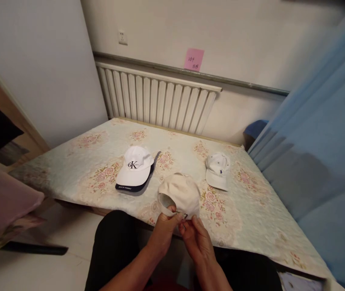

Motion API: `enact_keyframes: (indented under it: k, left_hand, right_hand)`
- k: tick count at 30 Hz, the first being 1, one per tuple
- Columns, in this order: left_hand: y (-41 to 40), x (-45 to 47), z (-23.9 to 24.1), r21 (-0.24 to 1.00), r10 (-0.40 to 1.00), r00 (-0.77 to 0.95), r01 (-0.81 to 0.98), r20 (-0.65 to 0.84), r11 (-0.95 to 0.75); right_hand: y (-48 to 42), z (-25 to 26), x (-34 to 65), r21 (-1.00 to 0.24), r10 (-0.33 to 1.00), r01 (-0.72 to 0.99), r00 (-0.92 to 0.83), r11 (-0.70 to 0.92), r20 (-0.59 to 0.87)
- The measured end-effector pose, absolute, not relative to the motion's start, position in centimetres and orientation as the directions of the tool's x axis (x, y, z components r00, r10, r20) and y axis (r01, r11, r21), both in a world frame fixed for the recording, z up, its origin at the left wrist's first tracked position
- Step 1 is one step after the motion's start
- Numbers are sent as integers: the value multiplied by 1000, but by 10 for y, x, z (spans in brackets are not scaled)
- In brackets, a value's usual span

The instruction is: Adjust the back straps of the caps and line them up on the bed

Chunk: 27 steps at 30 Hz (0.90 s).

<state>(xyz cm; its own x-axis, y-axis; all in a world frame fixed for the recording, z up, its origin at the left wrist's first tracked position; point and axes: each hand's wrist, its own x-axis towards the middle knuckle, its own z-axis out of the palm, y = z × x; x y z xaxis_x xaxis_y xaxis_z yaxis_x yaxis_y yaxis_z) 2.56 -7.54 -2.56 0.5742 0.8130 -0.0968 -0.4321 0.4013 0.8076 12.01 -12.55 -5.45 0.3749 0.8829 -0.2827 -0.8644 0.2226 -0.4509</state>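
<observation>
Above the near edge of the floral cloth (251, 220), the left hand (165, 230) and right hand (197, 238) hold a beige baseball cap (182, 192), fingertips pinched narrowly at its back rim. Toward the cloth's left edge rests a white CK baseball cap (136, 174); toward its right edge, a white baseball cap with a small dark emblem (216, 178).

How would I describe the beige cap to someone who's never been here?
Below the white radiator spreads a flower-patterned cover. At its near edge, the left hand and right hand hold the beige cap. Unlike the two white caps nearby, it is held, with its back opening showing.
</observation>
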Motion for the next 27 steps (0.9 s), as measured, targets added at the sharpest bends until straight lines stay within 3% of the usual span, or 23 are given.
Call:
enact_keyframes:
  k: [13,27]
  left_hand:
    - [-73,25,-27,805,808,581,-429,-101,409]
    - [-73,28,-27,828,830,517,-359,-208,431]
  right_hand:
    - [-126,-54,119,-480,869,-851,391,215,-304]
    - [-126,-58,115,-494,893,-849,356,187,-275]
